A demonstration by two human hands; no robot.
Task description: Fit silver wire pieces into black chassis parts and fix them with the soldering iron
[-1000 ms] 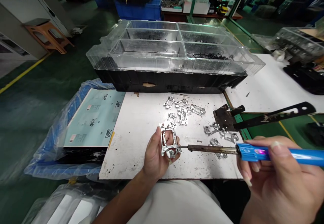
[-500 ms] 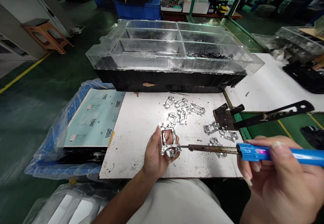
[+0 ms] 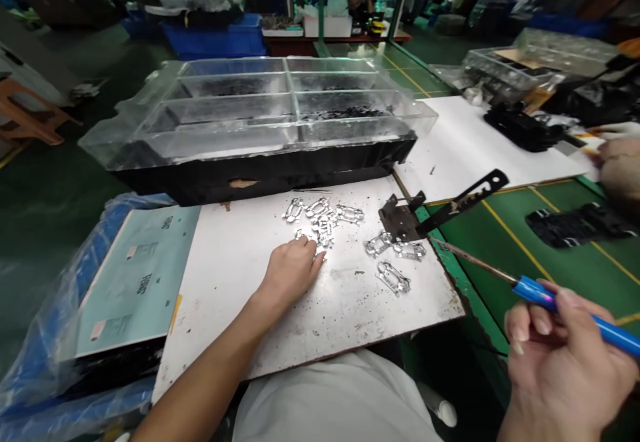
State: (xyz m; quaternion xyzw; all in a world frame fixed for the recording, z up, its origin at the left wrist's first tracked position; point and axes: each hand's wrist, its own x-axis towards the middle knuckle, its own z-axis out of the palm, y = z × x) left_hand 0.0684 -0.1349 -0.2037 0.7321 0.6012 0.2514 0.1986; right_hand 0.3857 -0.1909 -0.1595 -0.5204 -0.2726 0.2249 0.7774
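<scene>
1. Head camera view: a person sits at a white work board (image 3: 240, 282), and I can see both bare hands.
2. The left hand (image 3: 293, 269) reaches palm-down to the near side of a loose cluster of silver metal frames (image 3: 324, 230). Its fingers bend down over one frame, close together, with the thumb a little apart; whether they grip it, I cannot tell.
3. The right hand (image 3: 565, 342) is closed around the blue handle of a soldering iron (image 3: 537, 293), thumb on top. The thin brown rod points left, its tip near a black metal bracket (image 3: 403, 221) at the board's right edge.
4. Three more silver frames (image 3: 393, 279) lie apart from the cluster, on the near side of the bracket.
5. Behind the frames stands a large clear divided tray (image 3: 295, 137) over a black base; dark bits lie in its compartments.
6. Left of the board, a pale blue printed sheet (image 3: 140, 269) lies in a blue plastic-lined container (image 3: 37, 352).
7. At the far right, another person's hand (image 3: 617, 155) shows beside a second white surface (image 3: 470, 152).
</scene>
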